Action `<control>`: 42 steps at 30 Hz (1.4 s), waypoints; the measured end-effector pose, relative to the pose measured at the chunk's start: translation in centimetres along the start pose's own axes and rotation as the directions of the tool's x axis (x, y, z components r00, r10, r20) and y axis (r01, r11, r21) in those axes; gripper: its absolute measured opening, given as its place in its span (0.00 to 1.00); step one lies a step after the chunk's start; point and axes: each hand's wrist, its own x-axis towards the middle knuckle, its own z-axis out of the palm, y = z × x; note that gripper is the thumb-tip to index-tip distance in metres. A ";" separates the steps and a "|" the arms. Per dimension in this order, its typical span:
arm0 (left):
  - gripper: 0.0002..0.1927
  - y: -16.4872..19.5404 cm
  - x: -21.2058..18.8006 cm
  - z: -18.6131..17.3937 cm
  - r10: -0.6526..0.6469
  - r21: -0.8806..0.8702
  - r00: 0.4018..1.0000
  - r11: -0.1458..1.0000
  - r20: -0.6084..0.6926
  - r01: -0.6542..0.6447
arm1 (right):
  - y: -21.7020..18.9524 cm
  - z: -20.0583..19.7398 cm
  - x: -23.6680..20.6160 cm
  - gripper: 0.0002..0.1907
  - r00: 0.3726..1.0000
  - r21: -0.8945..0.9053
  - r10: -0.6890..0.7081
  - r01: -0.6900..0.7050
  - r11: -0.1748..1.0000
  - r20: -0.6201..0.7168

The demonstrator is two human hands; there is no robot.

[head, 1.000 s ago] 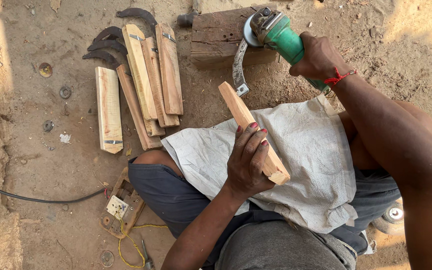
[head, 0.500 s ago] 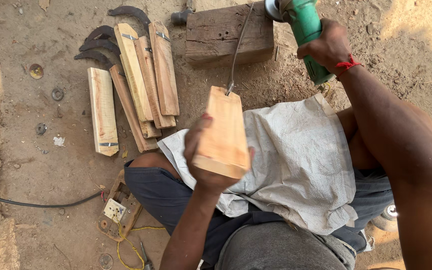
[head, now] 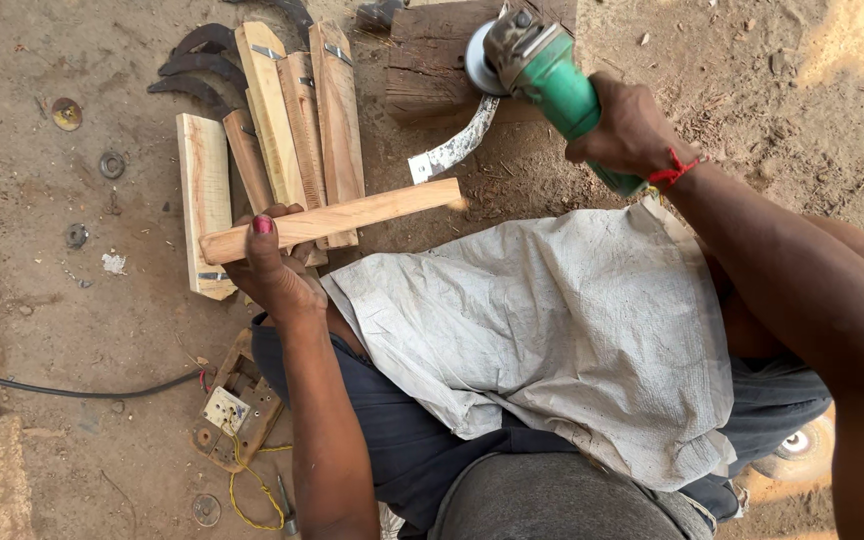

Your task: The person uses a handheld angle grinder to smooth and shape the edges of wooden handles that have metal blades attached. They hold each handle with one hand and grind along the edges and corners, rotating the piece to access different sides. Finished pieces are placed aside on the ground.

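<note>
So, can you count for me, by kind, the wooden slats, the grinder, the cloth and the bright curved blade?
Wooden slats: 6 (1 in the left hand, 5 lying loose)
Green angle grinder: 1, in the right hand
Grey cloth: 1
Bright curved blade: 1
Total: 9

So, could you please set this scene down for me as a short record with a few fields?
left hand: left hand grips a wooden piece, held roughly level
right hand: right hand holds a green angle grinder, disc toward the wooden block
lap: grey cloth spread over the legs
ground, left: row of wooden pieces, curved metal blades beside them
ground, near: socket board with yellow wire, black cable
</note>
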 end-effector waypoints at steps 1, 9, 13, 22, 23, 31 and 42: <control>0.43 -0.4 0.4 -0.2 -0.012 0.015 1.000 1.000 -0.018 0.013 | -0.8 0.2 -1.1 0.39 0.999 0.000 -0.029 0.029 1.000 0.032; 0.49 -3.8 2.8 -2.5 -0.095 0.036 0.995 0.995 -0.030 0.096 | -4.8 1.0 -5.6 0.39 0.981 -0.018 -0.109 0.113 0.993 0.163; 0.51 -5.8 3.8 -3.8 -0.142 0.026 0.988 0.989 -0.052 0.144 | -3.6 0.2 -4.2 0.40 0.991 -0.086 -0.034 0.045 0.995 0.126; 0.47 -8.6 5.4 -6.0 -0.256 -0.013 0.965 0.967 -0.061 0.256 | 0.1 -3.8 3.2 0.36 0.997 -0.289 -0.076 0.066 0.955 -0.024; 0.47 -8.6 5.4 -6.1 -0.264 -0.019 0.963 0.964 -0.055 0.264 | 0.1 -4.3 4.1 0.37 0.996 -0.281 -0.081 0.066 0.957 -0.039; 0.59 -7.2 5.9 -4.5 -0.539 -0.065 0.831 0.842 -0.135 0.536 | -0.7 -5.6 5.7 0.38 0.964 -0.145 -0.172 0.144 0.979 -0.202; 0.46 -10.6 6.8 -6.0 -0.655 -0.155 0.736 0.755 -0.171 0.637 | 1.4 -9.0 -7.0 0.27 0.923 0.505 0.006 0.205 0.838 -0.385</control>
